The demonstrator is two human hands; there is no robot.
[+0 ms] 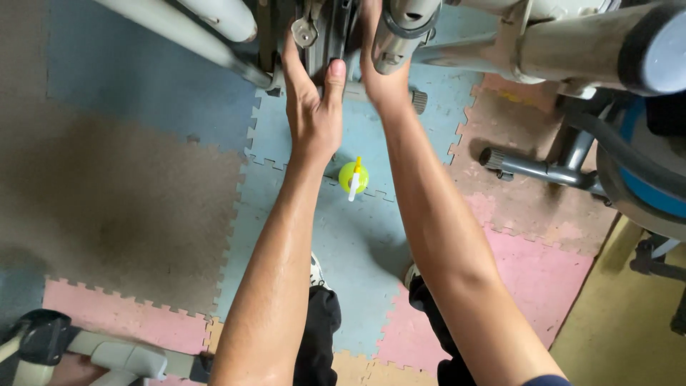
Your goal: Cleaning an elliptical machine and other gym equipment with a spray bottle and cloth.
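Left hand (314, 107) up at grey frame (325, 32) of exercise machine, thumb pressed on frame, grip partly closed. Right hand (379, 71) reaching behind tube (396, 32); grip hidden, cannot tell. Work on frame seemingly midway, both hands engaged. Yellow bottle (353, 176) untouched on floor mat (357, 236) below.

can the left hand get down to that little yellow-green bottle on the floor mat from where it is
Probably yes. The left hand is up on the grey machine frame, and the yellow-green bottle stands on the blue mat just below the wrist, with nothing lying between them.
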